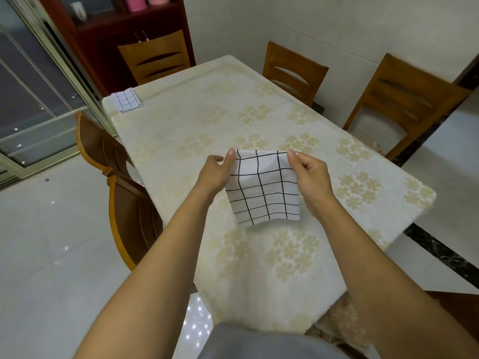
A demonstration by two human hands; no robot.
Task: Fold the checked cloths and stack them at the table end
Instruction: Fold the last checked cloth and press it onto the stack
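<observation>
A person's left hand [216, 168] and right hand [308, 169] each pinched a top corner of a checked cloth [264, 189] in the fingers, holding it hanging above the worktop [197, 117]. A folded stack [127, 100] lay at the far end. The fold appeared midway; the next move likely called for bringing the edges together and laying the cloth flat.

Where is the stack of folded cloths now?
Head view: the folded stack lies on the table's far left corner, near the far-end chair, far from the held cloth.
</observation>
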